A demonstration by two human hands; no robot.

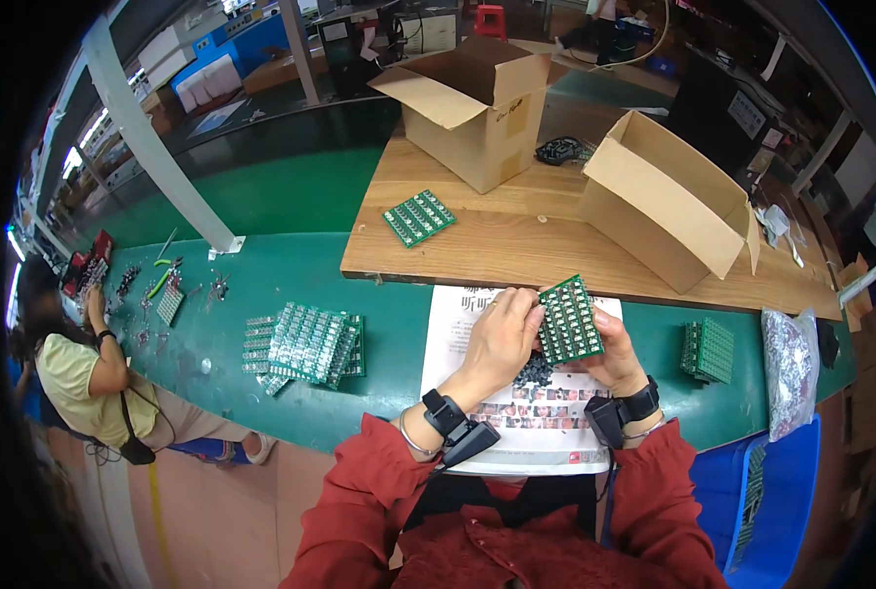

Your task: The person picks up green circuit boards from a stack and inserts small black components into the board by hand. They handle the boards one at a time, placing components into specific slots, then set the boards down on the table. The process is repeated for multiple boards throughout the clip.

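A green circuit board panel (569, 319) with rows of small parts is held tilted above a printed paper sheet (457, 412). My right hand (614, 351) grips its right and lower edge. At its left edge, my left hand (504, 336) has its fingers curled and closed on the board; the fingertips are partly hidden. Just below the board, a small heap of dark pieces (533, 372) lies on the paper. To the left sits a stack of similar circuit boards (310, 342), and to the right a smaller stack (708, 350).
Beyond the paper, a raised wooden board (516, 231) carries a single circuit board (419, 218) and two open cardboard boxes (477, 128) (663, 201). A bag of parts (789, 373) lies far right, above a blue bin (801, 481). Another person (89, 378) works at the left.
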